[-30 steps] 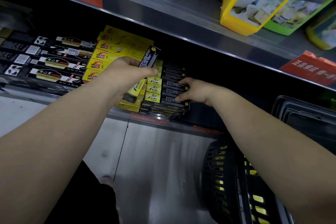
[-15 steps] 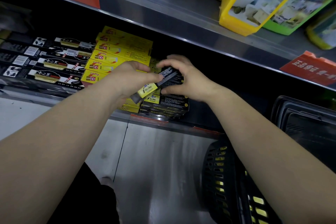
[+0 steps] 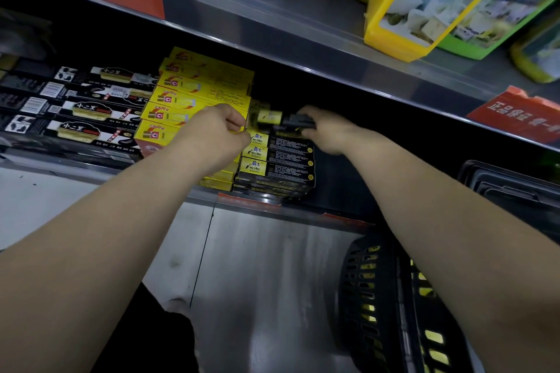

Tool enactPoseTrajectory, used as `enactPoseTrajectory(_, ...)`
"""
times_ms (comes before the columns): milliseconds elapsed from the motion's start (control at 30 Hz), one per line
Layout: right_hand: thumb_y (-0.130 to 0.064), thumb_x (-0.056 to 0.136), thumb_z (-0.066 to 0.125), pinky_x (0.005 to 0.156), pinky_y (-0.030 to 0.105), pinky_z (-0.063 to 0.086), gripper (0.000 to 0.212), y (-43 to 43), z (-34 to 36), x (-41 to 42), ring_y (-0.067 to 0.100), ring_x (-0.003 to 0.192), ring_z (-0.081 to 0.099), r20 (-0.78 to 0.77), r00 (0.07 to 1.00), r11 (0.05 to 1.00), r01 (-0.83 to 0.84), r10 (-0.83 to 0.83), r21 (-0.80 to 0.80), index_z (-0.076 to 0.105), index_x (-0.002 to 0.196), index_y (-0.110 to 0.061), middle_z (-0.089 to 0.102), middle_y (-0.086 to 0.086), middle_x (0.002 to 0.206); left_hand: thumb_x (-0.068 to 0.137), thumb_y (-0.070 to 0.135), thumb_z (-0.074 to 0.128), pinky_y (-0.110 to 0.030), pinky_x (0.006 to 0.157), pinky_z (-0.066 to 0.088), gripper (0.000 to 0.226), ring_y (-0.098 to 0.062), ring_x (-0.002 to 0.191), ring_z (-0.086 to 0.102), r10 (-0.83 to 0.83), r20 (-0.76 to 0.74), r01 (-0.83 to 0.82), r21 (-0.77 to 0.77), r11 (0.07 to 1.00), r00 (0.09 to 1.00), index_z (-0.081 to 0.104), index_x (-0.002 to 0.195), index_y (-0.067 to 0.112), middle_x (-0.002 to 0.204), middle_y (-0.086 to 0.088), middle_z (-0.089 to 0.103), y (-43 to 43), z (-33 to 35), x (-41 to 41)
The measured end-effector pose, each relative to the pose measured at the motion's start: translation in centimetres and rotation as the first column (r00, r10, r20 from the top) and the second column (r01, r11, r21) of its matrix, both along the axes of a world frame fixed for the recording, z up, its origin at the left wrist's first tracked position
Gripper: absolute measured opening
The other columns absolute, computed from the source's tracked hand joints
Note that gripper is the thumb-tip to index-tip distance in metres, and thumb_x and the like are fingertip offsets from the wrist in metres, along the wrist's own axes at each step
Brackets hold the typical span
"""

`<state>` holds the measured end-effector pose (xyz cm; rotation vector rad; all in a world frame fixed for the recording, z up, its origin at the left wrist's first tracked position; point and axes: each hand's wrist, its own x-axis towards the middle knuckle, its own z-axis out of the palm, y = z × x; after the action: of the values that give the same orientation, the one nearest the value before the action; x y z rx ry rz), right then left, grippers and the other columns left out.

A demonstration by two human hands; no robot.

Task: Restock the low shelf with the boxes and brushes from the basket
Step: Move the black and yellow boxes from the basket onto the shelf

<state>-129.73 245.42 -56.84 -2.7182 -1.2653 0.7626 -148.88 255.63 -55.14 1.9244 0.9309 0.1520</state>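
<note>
Delta vs 0.5 s ago: the black-and-yellow box (image 3: 271, 116) was tilted and held by both hands. It is now roughly level and deeper into the low shelf (image 3: 336, 188).

Right hand (image 3: 327, 133) pinches the box's dark end, fingers curled over it. Left hand (image 3: 212, 133) has come off the yellow end and sits just beside it with fingers curled. Can't tell if it still touches or holds anything.

1 s ago the left hand alone had the box, while the right pressed the stack front.

The box sits just above the matching stack (image 3: 278, 160), directly below the grip; contact is unclear.

Counts:
- Matching stack: 3 labelled faces showing, more edges underneath, blurred.
- Yellow boxes (image 3: 194, 91), left of the grip behind the left hand: 6 stepped faces, plus a few lower ones partly hidden.
- Long black boxes (image 3: 85, 109), further left: 4 rows.
- Basket (image 3: 372, 297): 1, well below the grip under the right forearm, yellow showing through its slots.
</note>
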Motion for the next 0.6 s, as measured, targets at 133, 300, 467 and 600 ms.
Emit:
enactPoseTrajectory(133,-0.032,0.096,0.049,0.101,0.030,0.038,0.049,0.1,-1.0,-1.0,0.026,0.124,0.044,-0.195,0.981,0.998,-0.001,-0.012,-0.069,0.033,0.143,-0.027,0.040,0.011,0.141,0.087,0.021,0.061,-0.025,0.080,0.043,0.024,-0.016,0.098,0.056,-0.054,-0.018,0.053,-0.054,0.997,0.998,0.058,0.110,0.018,0.106,0.003,0.057,-0.2,-0.3,-0.1)
enactPoseTrajectory(300,-0.038,0.090,0.059,0.100,0.027,0.033,0.066,-0.6,-1.2,-0.7,0.028,0.130,0.037,-0.204,0.979,0.996,-0.014,-0.005,-0.093,0.024,0.146,-0.034,0.028,0.013,0.146,0.087,0.022,0.062,-0.027,0.084,0.044,0.022,-0.016,0.098,0.056,-0.075,-0.033,0.072,-0.065,0.995,0.997,0.057,0.108,0.020,0.106,0.003,0.057,-0.2,-0.3,-0.2)
enactPoseTrajectory(467,-0.037,0.091,0.057,0.103,0.030,0.033,0.068,-0.3,-1.2,-1.1,0.029,0.132,0.036,-0.199,0.980,0.995,-0.009,-0.010,-0.096,0.020,0.148,-0.032,0.026,0.013,0.149,0.087,0.022,0.062,-0.023,0.072,0.042,0.018,-0.015,0.093,0.057,-0.093,-0.027,0.092,-0.055,0.994,0.995,0.057,0.104,0.021,0.102,0.004,0.058,-0.7,0.6,-0.2)
enactPoseTrajectory(600,-0.040,0.090,0.058,0.107,0.033,0.035,0.075,-0.6,0.0,-1.6,0.028,0.131,0.038,-0.134,0.989,0.988,0.036,-0.056,-0.147,0.015,0.149,-0.021,0.029,0.012,0.148,0.086,0.022,0.060,-0.023,0.066,0.045,0.020,-0.013,0.085,0.059,-0.134,-0.009,0.134,-0.021,0.991,0.991,0.060,0.107,0.019,0.088,0.012,0.057,-2.0,2.0,0.0)
